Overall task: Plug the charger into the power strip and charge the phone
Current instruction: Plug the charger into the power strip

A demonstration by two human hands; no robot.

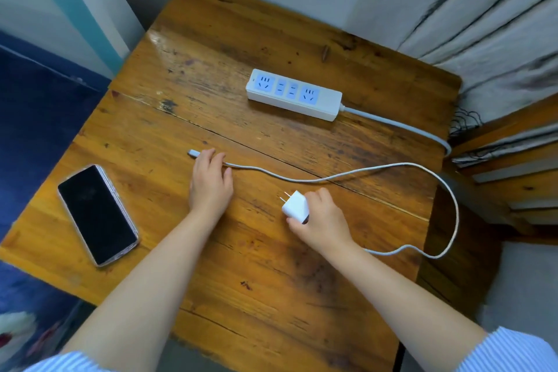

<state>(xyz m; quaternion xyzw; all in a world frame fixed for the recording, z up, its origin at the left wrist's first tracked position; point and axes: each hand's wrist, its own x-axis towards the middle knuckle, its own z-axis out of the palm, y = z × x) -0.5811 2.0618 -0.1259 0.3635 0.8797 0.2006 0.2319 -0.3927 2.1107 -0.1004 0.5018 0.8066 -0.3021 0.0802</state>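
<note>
R hand grips the charger mid-table w/ prongs aimed at the power strip by the far edge, prob. for plugging; L hand lies flat, open, pinning the cable nr its connector, phone at left edge.

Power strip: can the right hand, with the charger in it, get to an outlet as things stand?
Probably yes. The right hand grips the charger, and bare table lies between it and the power strip. All outlets look empty; the cable lies slack.
</note>
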